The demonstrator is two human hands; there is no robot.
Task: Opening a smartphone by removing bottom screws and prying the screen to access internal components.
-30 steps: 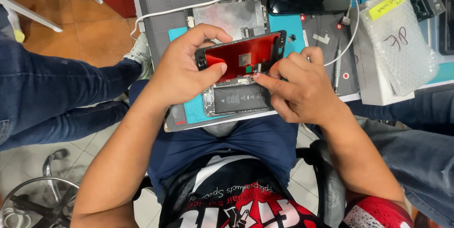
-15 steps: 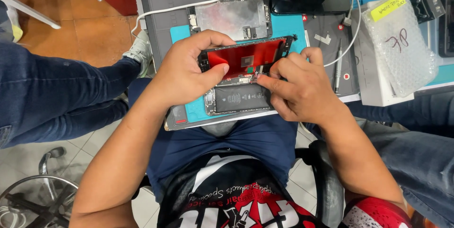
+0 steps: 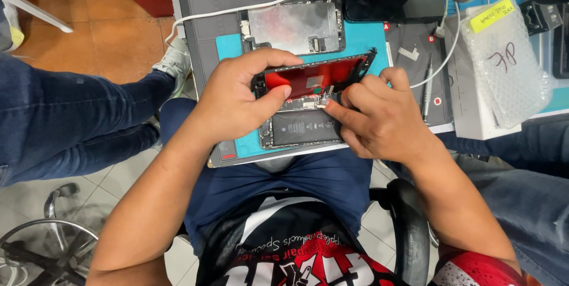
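Holding: left hand (image 3: 234,105) grips the lifted screen panel (image 3: 314,75) by its near edge, thumb and fingers clamped on it, red back facing up.
Pressing: right hand (image 3: 379,120), fingertips (image 3: 332,107) pinched together at the hinge line where the screen panel meets the open phone body (image 3: 302,126); whether they grip a small part there cannot be told.
Phone body: flat on the teal mat (image 3: 361,40), just below the screen panel, dark battery showing.
Beyond the phone body: metal shield plate (image 3: 293,25) on the far side; white cable (image 3: 249,7) looping past it.
Right of the phone body: slim tool (image 3: 428,87), then a white box (image 3: 474,96) under a bubble-wrap pouch (image 3: 504,55).
Doing it well: judged, the panel should be kept propped steady at a shallow angle so the thin ribbon links are not strained, with light, straight fingertip pressure.
Hard to see: connectors under the right fingertips are hidden; workbench top edge cut off.
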